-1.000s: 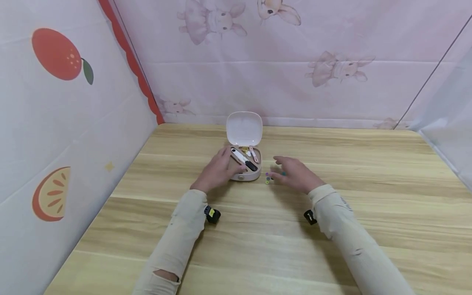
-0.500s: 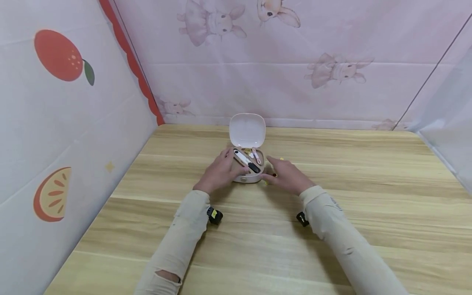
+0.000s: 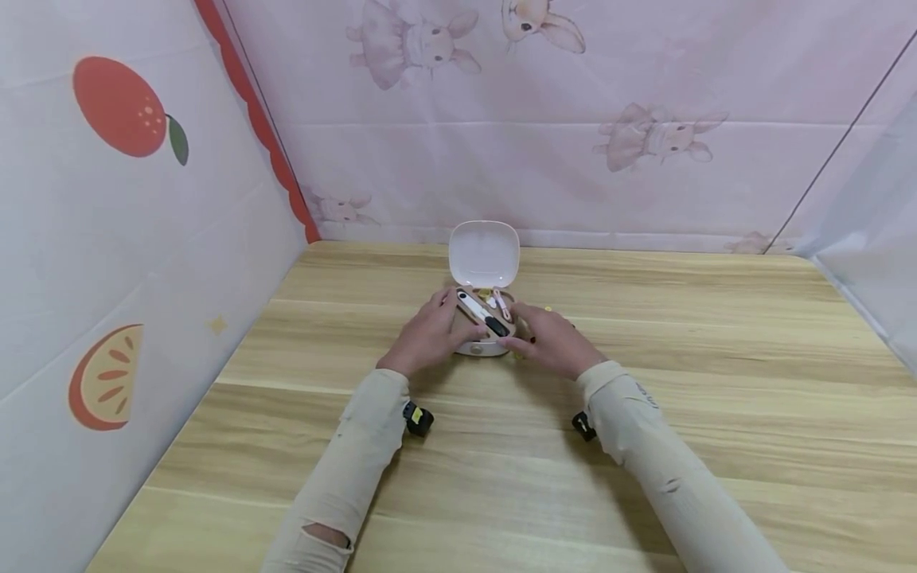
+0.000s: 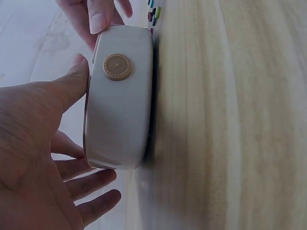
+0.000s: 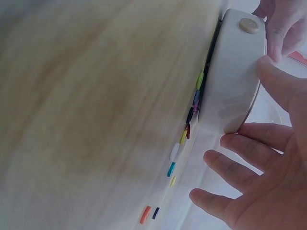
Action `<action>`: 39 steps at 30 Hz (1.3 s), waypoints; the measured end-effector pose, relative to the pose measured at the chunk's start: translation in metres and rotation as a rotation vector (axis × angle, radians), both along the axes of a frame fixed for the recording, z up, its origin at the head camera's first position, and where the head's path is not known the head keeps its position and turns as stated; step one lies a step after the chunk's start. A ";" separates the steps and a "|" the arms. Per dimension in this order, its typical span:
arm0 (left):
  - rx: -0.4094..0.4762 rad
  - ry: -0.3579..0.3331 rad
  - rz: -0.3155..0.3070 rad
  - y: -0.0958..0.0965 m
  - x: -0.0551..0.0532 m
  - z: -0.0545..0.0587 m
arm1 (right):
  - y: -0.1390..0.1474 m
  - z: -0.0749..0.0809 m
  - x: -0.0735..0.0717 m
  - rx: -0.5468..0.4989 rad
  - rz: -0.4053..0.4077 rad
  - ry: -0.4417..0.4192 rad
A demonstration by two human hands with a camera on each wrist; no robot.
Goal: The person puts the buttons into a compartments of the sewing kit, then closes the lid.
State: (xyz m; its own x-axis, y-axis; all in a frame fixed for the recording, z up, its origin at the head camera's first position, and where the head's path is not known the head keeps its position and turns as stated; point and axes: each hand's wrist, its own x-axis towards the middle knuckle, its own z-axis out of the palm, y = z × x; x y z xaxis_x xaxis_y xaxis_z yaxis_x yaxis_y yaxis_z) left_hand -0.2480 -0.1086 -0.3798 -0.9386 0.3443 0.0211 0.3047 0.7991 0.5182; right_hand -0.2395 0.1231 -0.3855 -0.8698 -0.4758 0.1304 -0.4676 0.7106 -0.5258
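A small off-white case (image 3: 490,349) stands on the table with its lid (image 3: 484,253) raised. A brown button-shaped knob (image 4: 117,66) sits on its front. In its tray lie a white tool with a black end (image 3: 483,313), a slim pink piece (image 3: 502,304) and small yellow and white bits. My left hand (image 3: 427,336) grips the left side, thumb at the front rim, fingers along the wall. My right hand (image 3: 555,341) holds the right front corner, thumb on the top edge, first fingertips at the side, the others spread.
Several small coloured discs lie on the table right of the case, among them a white disc (image 5: 174,152) and an orange disc (image 5: 145,214); my right hand covers most of them in the head view. The wooden table (image 3: 494,477) meets a rabbit-print cloth (image 3: 544,183) at the back.
My right hand has moved left from beside the coloured discs onto the case's right side. The case has shifted slightly right, and my left hand with it.
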 end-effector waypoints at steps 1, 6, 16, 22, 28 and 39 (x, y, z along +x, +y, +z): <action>-0.001 0.001 -0.003 0.000 0.000 0.000 | 0.000 0.000 0.000 0.000 -0.001 -0.001; 0.004 0.014 -0.026 -0.001 -0.001 0.001 | 0.001 0.002 -0.001 -0.003 -0.004 -0.006; 0.088 0.013 -0.130 -0.003 -0.003 0.001 | 0.001 0.002 -0.004 0.002 0.007 -0.019; 0.073 -0.004 -0.132 -0.003 -0.005 -0.003 | 0.001 0.002 -0.005 0.003 -0.005 -0.038; 0.030 -0.025 -0.132 -0.003 -0.005 -0.007 | 0.000 0.005 -0.004 0.004 0.008 -0.041; 0.012 -0.072 -0.090 0.001 -0.002 -0.009 | 0.000 0.004 -0.007 0.015 0.019 -0.031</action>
